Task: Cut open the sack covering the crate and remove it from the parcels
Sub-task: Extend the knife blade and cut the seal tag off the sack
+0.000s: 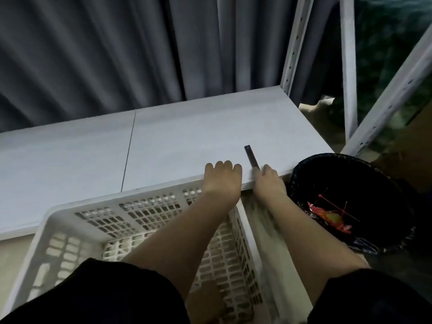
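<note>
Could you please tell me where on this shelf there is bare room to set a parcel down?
The white shelf board is bare from the curtain forward. Only the front right edge is crowded, where the left hand and right hand, holding a cutter, rest.

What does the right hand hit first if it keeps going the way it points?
Nothing on the shelf: the right hand and its cutter point across bare board. The curtain behind comes first, though depth is unclear.

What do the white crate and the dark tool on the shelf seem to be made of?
The crate looks like moulded white plastic with a matte finish: its walls are a regular lattice of slots. The tool, held by the right hand, looks like dark metal or hard plastic; it is too blurred to settle.
</note>
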Tool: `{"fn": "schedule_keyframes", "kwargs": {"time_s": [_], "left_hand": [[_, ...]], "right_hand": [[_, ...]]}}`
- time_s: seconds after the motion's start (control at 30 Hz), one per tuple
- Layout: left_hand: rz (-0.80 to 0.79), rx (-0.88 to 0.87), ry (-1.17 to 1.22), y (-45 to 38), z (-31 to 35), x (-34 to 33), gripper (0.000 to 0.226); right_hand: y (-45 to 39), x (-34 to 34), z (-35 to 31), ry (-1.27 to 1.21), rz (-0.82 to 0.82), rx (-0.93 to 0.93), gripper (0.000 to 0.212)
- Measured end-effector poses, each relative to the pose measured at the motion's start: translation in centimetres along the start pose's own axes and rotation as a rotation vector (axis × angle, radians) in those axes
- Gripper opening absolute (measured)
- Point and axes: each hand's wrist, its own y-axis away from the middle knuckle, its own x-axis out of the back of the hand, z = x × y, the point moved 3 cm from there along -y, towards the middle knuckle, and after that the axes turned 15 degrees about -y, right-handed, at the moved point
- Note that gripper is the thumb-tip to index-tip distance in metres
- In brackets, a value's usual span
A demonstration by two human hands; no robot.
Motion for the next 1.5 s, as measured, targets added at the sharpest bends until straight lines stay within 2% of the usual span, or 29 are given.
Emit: {"fn": "schedule_keyframes", "kwargs": {"time_s": [0.07, 0.17, 0.23, 0.3, 0.43, 0.5, 0.57, 0.73, 0.87, 0.97, 1.1, 1.23, 1.3, 1.43, 1.5], "left_hand": [[-0.016, 0.014, -0.017, -0.1, -0.2, -0.4, 0.033], [-0.007, 0.03, -0.017, 0.0, -0.4, -1.1, 0.032], [-0.002, 0.03, -0.026, 0.2, -0.5, -1.5, 0.031], [0.019, 0.045, -0.027, 0.4, -0.8, -1.5, 0.031], [0.02, 0.047, 0.001, 0.7, -1.0, -1.1, 0.029], [0.029, 0.038, 0.001, 0.9, -1.2, -1.0, 0.029], [0.032, 0.039, 0.006, 0.9, -1.2, -1.1, 0.03], [0.043, 0.043, 0.005, 0.5, -1.0, -1.8, 0.03], [0.065, 0.019, -0.006, 0.2, -0.5, -2.3, 0.03], [0.056, 0.015, -0.029, 0.3, -0.4, -2.6, 0.03], [0.006, -0.003, -0.047, 0.6, -0.7, -2.3, 0.033], [-0.085, -0.037, -0.02, 1.9, -1.7, -0.1, 0.035], [-0.143, -0.036, -0.009, 2.5, -2.3, 1.6, 0.031], [-0.238, 0.023, 0.123, 6.2, -5.2, 7.5, 0.026], [-0.256, 0.09, 0.311, 8.4, -7.0, 10.0, 0.03]], "right_hand": [[0.0, -0.7, 0.3, 0.006, -0.043, -0.024, 0.05], [0.2, -1.3, 0.4, 0.092, 0.012, 0.006, 0.049], [0.3, -1.2, 0.1, 0.063, 0.051, 0.022, 0.044], [0.3, -0.9, -0.1, -0.096, 0.069, -0.037, 0.039], [0.1, -0.7, 0.3, -0.585, 0.132, -0.248, 0.027], [0.0, -0.5, 0.3, -0.709, 0.171, -0.33, 0.024], [0.1, -0.2, 0.5, -0.728, 0.21, -0.379, 0.022], [-0.3, -0.6, 0.3, -0.611, 0.165, -0.358, 0.041], [-0.9, -1.7, 0.4, -0.624, 0.191, -0.391, 0.037], [-1.0, -2.0, 0.8, -0.651, 0.224, -0.502, 0.032], [-0.4, -1.5, 1.2, -0.774, 0.161, -0.596, 0.034], [1.0, 1.5, -0.1, -0.976, -0.006, -0.561, 0.016], [1.8, 3.8, -0.9, -1.106, -0.068, -0.546, 0.023], [6.8, 11.0, -4.6, -1.273, -0.087, -0.442, 0.023], [10.0, 14.9, -7.0, -1.357, -0.072, -0.351, 0.023]]}}
